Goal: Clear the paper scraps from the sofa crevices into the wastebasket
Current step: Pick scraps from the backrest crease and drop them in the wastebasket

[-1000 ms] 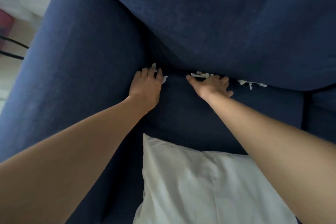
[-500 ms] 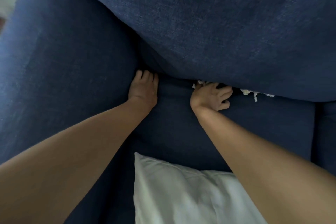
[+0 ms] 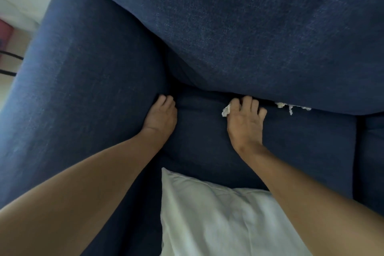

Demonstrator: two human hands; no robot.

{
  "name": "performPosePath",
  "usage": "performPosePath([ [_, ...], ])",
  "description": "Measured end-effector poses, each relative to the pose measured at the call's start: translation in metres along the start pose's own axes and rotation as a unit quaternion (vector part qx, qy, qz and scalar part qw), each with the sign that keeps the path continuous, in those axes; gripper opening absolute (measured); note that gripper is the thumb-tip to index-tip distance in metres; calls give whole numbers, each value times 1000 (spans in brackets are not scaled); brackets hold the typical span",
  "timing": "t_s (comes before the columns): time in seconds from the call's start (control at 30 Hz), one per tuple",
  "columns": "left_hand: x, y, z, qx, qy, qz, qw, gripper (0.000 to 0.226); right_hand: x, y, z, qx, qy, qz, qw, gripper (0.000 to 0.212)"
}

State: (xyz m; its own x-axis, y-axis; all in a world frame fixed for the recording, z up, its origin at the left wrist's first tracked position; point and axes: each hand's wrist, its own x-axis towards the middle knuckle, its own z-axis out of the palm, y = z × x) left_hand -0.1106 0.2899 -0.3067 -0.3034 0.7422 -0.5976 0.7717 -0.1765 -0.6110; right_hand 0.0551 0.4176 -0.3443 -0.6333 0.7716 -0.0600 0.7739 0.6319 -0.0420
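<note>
While both hands are pressed at sofa [image 3: 87, 81] crevice, left hand [image 3: 161, 115] fingertips are buried, grip unclear; paper scrap [image 3: 226, 110] is pinched at right hand [image 3: 245, 122] thumb side; more scraps [image 3: 291, 107] are lodged just right of right fingers [image 3: 248, 102].

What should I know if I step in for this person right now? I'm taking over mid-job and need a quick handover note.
Left hand: fingers tucked into the gap beside the armrest; whether it holds paper cannot be told.
Right hand: at the back crevice, a white paper scrap showing beside its thumb side; grip unclear.
More scraps poke out of the same crevice, to the right of that hand.
White pillow lies on the seat cushion.
Wastebasket: out of view.
Left: pull out the remaining scraps, bin everything.
</note>
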Motion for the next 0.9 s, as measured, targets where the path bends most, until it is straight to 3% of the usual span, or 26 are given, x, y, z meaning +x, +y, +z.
performPosePath([
  [0.13, -32, -2, -4, -126, 10, -9, 992, 31, 3, 1, -28, -31, -70, -69, 995, 17],
  [0.23, -63, -14, -7, -184, 57, 0, 981, 25, -2, -7, -50, 57, -111, -75, 989, 7],
  [0.37, -103, -34, -4, -246, 160, -3, 956, 19, -10, -39, -91, 122, -68, -113, 984, 15],
  [0.5, -144, -74, 12, -321, 312, -59, 892, 15, -11, -92, -134, 122, -7, -174, 977, 17],
  [0.6, -183, -108, 39, -321, 356, -102, 872, 6, -20, -141, -171, 145, 7, -197, 970, 21],
  [0.73, -255, -140, 103, -334, 341, -161, 863, 13, -46, -225, -209, 161, -1, -231, 960, 16],
  [0.9, -363, -136, 218, -406, 238, -248, 847, 20, -107, -353, -221, 166, -50, -298, 939, 17],
])
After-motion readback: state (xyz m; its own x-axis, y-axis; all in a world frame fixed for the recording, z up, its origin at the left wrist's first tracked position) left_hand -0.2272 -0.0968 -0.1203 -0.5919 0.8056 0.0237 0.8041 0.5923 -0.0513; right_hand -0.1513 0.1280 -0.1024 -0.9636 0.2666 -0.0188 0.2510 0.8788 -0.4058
